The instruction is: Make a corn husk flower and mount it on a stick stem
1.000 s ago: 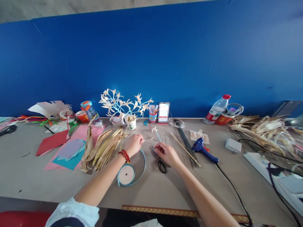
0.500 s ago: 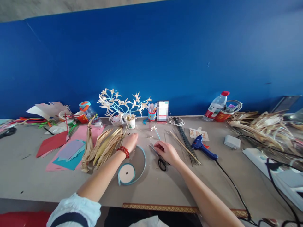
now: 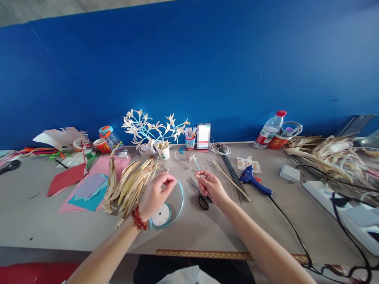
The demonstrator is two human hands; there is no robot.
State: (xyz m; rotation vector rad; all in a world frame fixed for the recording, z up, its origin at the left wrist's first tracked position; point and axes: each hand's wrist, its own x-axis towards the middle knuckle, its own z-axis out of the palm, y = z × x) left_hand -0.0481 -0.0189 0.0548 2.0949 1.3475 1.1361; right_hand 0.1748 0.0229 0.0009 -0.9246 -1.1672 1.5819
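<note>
My left hand (image 3: 160, 191), a red bead bracelet on its wrist, hovers over the ribbon spool with thumb and fingers pinched; what they hold, if anything, is too small to see. Light-blue ribbon (image 3: 181, 201) curves from the white spool (image 3: 160, 216) up beside those fingertips. My right hand (image 3: 211, 186) is also closed in a pinch, its contents unclear. A small white flower (image 3: 193, 158) with a blue stem (image 3: 197, 165) lies just beyond it; the stem's lower end is hidden by the hand. Black-handled scissors (image 3: 203, 202) lie partly under the right hand.
Dried corn husks (image 3: 137, 181) and coloured paper (image 3: 89, 186) lie left. Potted husk flowers (image 3: 162, 150) stand behind, near a pen cup (image 3: 190, 142) and a phone (image 3: 203, 136). On the right are dark wires (image 3: 231, 171), a blue glue gun (image 3: 254, 183) with cord, and a power strip (image 3: 340, 217).
My left hand has drawn back toward me and a little left, uncovering the ribbon's upper curve. My right hand has lifted slightly, fingertips shifting forward. The small flower has stayed in about the same place.
</note>
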